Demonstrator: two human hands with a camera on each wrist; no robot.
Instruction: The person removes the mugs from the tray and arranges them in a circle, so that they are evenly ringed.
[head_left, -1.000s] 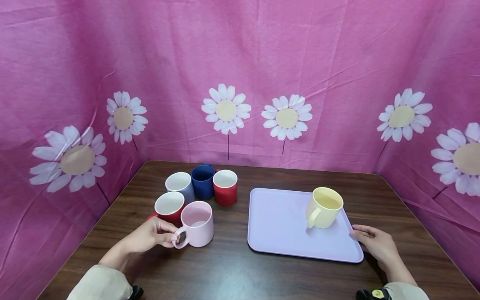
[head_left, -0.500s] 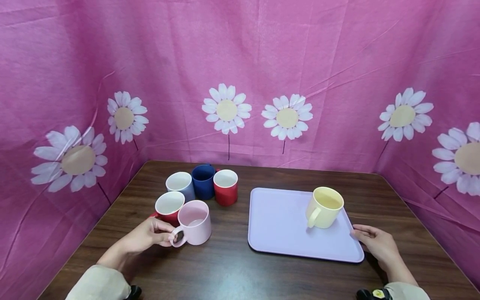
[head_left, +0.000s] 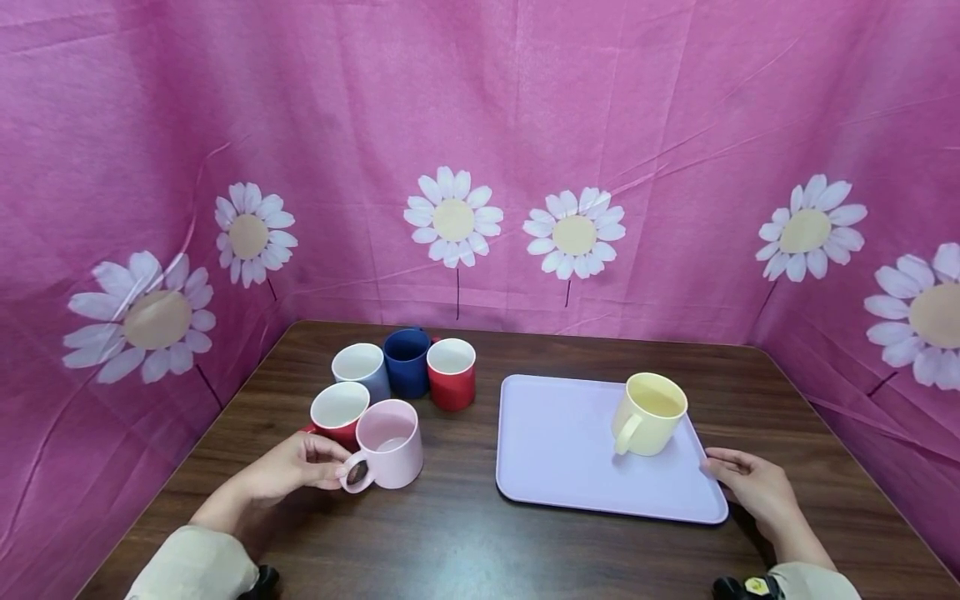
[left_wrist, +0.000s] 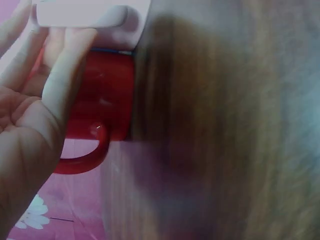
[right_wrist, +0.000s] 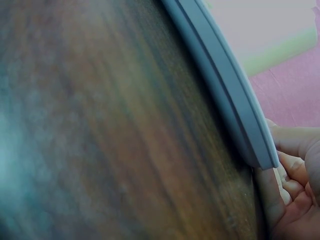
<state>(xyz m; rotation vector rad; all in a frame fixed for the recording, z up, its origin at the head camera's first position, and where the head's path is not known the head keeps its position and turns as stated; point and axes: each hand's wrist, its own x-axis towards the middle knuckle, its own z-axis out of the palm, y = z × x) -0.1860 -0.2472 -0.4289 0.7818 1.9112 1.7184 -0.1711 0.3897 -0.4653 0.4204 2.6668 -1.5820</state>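
Note:
A pink mug (head_left: 390, 450) stands upright on the table, its handle toward my left hand (head_left: 281, 475). The fingertips lie at the outer edge of that handle, and the handle's opening shows free of fingers. In the left wrist view the thumb (left_wrist: 67, 70) is stretched out just beside the handle (left_wrist: 82, 16). Just behind the pink mug is a red mug (head_left: 337, 417) with a white inside. My right hand (head_left: 757, 492) holds the right edge of a lilac tray (head_left: 555, 450), thumb by the rim, other fingers partly hidden below. A yellow mug (head_left: 648, 417) stands on the tray.
Behind the pink mug stand a light blue mug (head_left: 362, 371), a dark blue mug (head_left: 407, 364) and a second red mug (head_left: 452, 377). A pink curtain (head_left: 480, 100) with daisies surrounds the wooden table (head_left: 450, 542).
The pink mug has shifted slightly left toward the red mug, then stopped. My left fingers have loosened and drawn back a little from its handle. The right hand and tray stay put.

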